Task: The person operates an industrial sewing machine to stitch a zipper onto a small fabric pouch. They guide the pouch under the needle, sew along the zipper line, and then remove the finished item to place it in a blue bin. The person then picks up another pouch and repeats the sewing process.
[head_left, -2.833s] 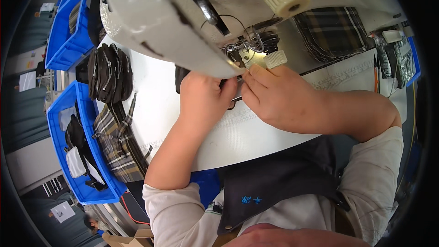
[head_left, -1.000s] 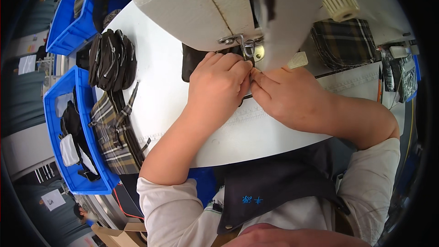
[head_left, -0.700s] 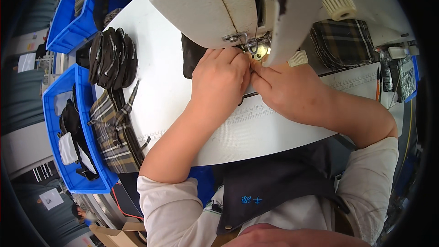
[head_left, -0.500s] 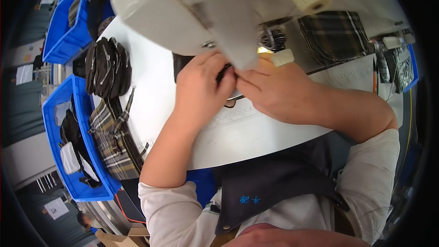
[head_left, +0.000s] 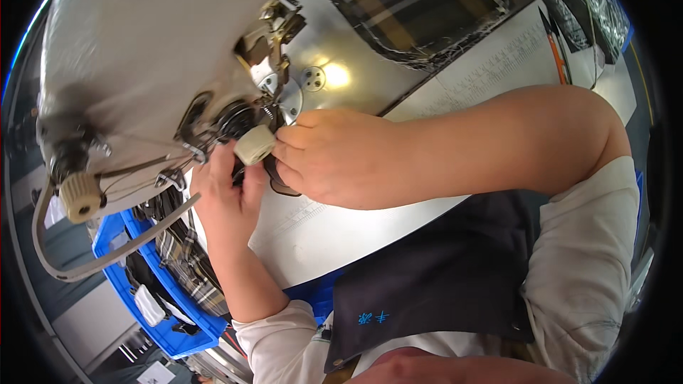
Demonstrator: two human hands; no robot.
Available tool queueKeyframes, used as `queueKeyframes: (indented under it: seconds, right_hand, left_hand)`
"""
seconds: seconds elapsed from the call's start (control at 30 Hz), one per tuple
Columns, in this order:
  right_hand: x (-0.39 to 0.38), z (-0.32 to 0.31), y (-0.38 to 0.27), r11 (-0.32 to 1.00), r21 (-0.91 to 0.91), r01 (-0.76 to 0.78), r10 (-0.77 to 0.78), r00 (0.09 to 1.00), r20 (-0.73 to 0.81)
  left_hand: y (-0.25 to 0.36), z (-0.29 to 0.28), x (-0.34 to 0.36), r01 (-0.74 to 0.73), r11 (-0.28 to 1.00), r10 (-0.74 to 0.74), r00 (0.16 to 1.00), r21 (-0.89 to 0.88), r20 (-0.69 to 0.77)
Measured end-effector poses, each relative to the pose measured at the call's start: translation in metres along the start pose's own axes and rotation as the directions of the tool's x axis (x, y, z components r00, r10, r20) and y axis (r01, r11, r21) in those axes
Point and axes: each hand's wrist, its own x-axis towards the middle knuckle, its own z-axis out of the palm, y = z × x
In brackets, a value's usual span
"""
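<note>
A sewing machine's head fills the upper left, with its needle mechanism above the metal bed. Under a cream knob, my two hands meet at a dark fabric piece, most of which is hidden. My left hand grips its left side, thumb and fingers bent around it. My right hand has its fingers pressed together at the right side of the piece. A thin dark loop sticks out between the hands over the white table.
Folded plaid fabric lies on the bed at the upper right. Beyond it are an orange pen and clear plastic packets. At left, plaid pieces hang by a blue bin. A grey strap curves below the machine head.
The view has swung to the right, so the machine head and both hands now appear farther left. The needle area and metal bed have come into sight. Both hands stay at the dark piece.
</note>
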Motion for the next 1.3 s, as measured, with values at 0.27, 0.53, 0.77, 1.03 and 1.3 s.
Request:
queueKeyframes:
  seconds: [0.27, 0.53, 0.77, 1.03, 1.3]
  right_hand:
    - [0.003, 0.004, 0.000, 0.999, -0.049, 0.011, -0.011, 1.000, -0.007]
    - [0.000, -0.002, 0.000, 0.998, -0.063, 0.001, 0.000, 1.000, 0.022]
    - [0.000, 0.000, 0.002, 0.999, -0.033, 0.003, -0.003, 1.000, -0.009]
    - [-0.006, 0.004, 0.006, 0.995, -0.093, 0.041, -0.052, 0.993, -0.110]
    - [-0.005, -0.007, 0.006, 0.999, -0.011, 0.033, -0.034, 0.992, -0.120]
  left_hand:
    - [0.021, 0.001, 0.000, -0.069, 0.918, 0.114, 0.989, 0.391, -0.092]
    - [0.019, -0.001, 0.000, -0.098, 0.961, 0.106, 0.994, 0.260, -0.019]
    - [-0.005, 0.013, -0.003, 0.208, 0.855, -0.198, 0.978, -0.475, 0.070]
    - [0.010, 0.023, 0.006, 0.143, 0.922, -0.117, 0.989, -0.360, 0.092]
    - [0.022, 0.023, 0.012, -0.112, 0.988, 0.126, 0.983, 0.110, -0.132]
